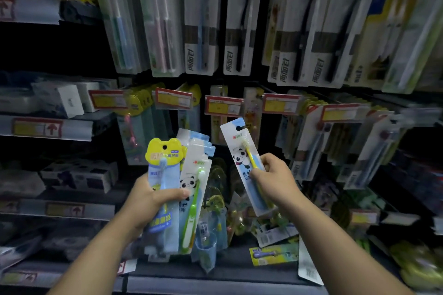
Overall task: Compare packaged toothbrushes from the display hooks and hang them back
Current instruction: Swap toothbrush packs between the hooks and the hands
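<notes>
My left hand (153, 201) grips a fanned bunch of toothbrush packs. In front is a pack with a yellow bear-shaped top and a blue brush (165, 158). Beside it is a panda pack with a green brush (195, 189), and more white-and-blue packs (199, 141) stick up behind. My right hand (273, 175) pinches a single panda pack with a yellow brush (242, 151), tilted with its hang hole up and to the left, just below the middle row of display hooks (224, 103).
Adult toothbrush packs (201, 19) hang in the top row. Red-and-yellow price tags (173, 98) front the middle hooks. More packs hang at right (311, 141). Shelves with boxes (79, 175) stand at left. Loose packs (273, 251) lie on the bottom shelf.
</notes>
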Available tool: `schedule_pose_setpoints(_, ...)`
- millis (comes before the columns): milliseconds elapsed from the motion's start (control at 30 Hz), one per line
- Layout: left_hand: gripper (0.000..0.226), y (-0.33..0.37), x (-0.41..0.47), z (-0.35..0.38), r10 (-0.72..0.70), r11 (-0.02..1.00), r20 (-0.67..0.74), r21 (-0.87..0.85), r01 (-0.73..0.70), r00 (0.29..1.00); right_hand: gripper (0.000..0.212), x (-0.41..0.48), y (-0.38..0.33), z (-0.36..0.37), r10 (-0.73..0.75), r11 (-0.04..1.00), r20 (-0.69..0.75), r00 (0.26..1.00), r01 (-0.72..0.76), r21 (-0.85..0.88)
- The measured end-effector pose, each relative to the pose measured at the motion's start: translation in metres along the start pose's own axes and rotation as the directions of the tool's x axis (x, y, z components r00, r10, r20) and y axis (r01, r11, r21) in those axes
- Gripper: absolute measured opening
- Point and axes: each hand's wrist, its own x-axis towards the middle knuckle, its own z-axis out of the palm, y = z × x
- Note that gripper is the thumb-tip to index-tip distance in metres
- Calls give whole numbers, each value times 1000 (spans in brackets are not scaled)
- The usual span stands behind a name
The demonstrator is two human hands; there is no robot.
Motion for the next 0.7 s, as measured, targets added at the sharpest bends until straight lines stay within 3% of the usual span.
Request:
schedule_pose_setpoints(200,39,1,23,56,-16,996,45,-90,20,999,11,7,18,-29,45,999,-51,998,-47,-27)
schedule_pose_setpoints(433,45,-12,27,136,-55,992,166,-103,72,985,9,-4,60,-95,125,991,-92,988,-128,-30)
schedule_pose_setpoints(700,30,-18,1,249,-29,985,207,-158,63,978,10,-58,143,-179,148,983,-356,923,-97,157)
